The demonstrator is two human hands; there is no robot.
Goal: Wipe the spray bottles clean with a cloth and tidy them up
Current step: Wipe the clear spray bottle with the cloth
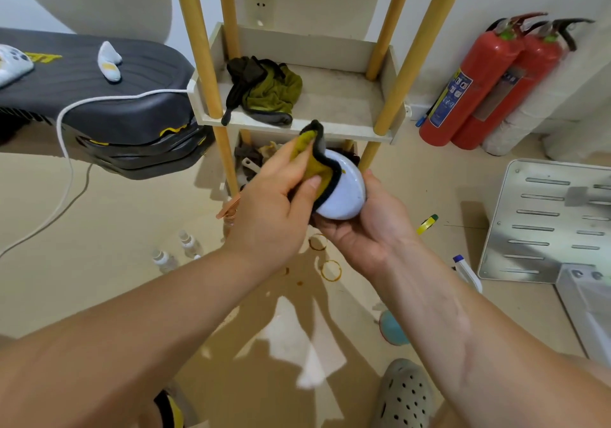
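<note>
- Left hand point(271, 209) pinches the cloth point(317, 166) against the white bottle point(344, 196), which the right hand point(360, 232) grips from beneath
- Wiping looks midway: small bottles point(190, 245) stand on the floor point(115, 229) below the left hand, seemingly not yet tidied

Fire extinguisher label point(453, 97) blurred, perhaps pictograms, no text legible

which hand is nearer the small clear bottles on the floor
Left. The left hand, gripping the cloth, is above and just right of the small clear bottles; the right hand is farther right.
</note>
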